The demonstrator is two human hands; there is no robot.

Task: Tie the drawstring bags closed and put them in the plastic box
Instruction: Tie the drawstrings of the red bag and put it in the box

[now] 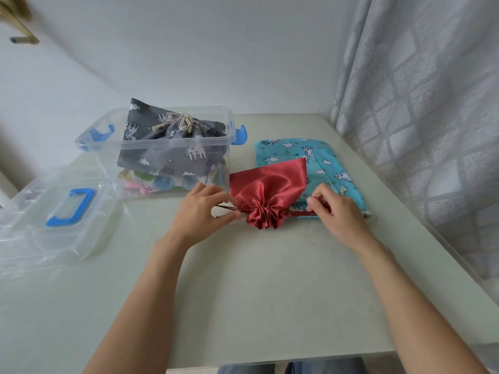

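Step in hand: cinching the red satin drawstring bag [266, 188]; by my reading the knot is not yet tied.
Left grip: the left hand [201, 209] pinches the dark red cord [228, 208] where it leaves the gathered neck [266, 215] on that side, fingers curled round it.
Right grip: the right hand [333, 211] pinches the other cord end [302, 212], thumb and forefinger closed on it, just beyond the neck on the opposite side.
Key relation: the puckered neck sits between the two grips, nearly midway, and the cord runs straight from one grip through the neck to the other. The bag's long axis lies across that line, its body reaching away from both grips and the person.
Nearer hand: the left grip is almost touching the neck; the right is a little further off along the cord.
Bag's place: flat on the pale green worktop [243, 279], its far end overlapping the blue unicorn-print bag [326, 163], which lies beyond the right grip and, as far as I can tell, untied.
Plastic box [172, 155]: beyond the left grip, open, holding a grey print bag [172, 139] already tied with pale cord [185, 121].
Lid [51, 220]: off, well to the outside of the left grip.
Next move, as I judge it: both cord ends must cross over the neck, so the grips come together above it.
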